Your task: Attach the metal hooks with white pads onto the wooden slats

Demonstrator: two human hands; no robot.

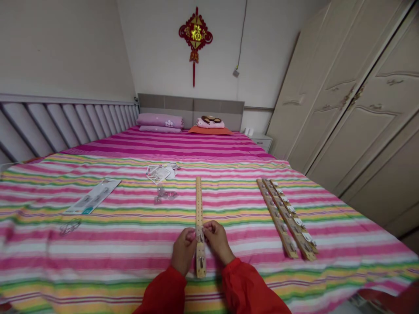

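Note:
A long wooden strip with rows of small holes lies lengthwise on the striped bedspread, straight in front of me. My left hand and my right hand meet over its near part, fingers curled and pinched together on a small metal hook set on the strip. Another small hook sits at the strip's near end. Both sleeves are red.
Three more wooden strips, two carrying several hooks, lie to the right. A flat package, torn packaging and loose clear pieces lie to the left. Pillows are at the headboard; a wardrobe stands on the right.

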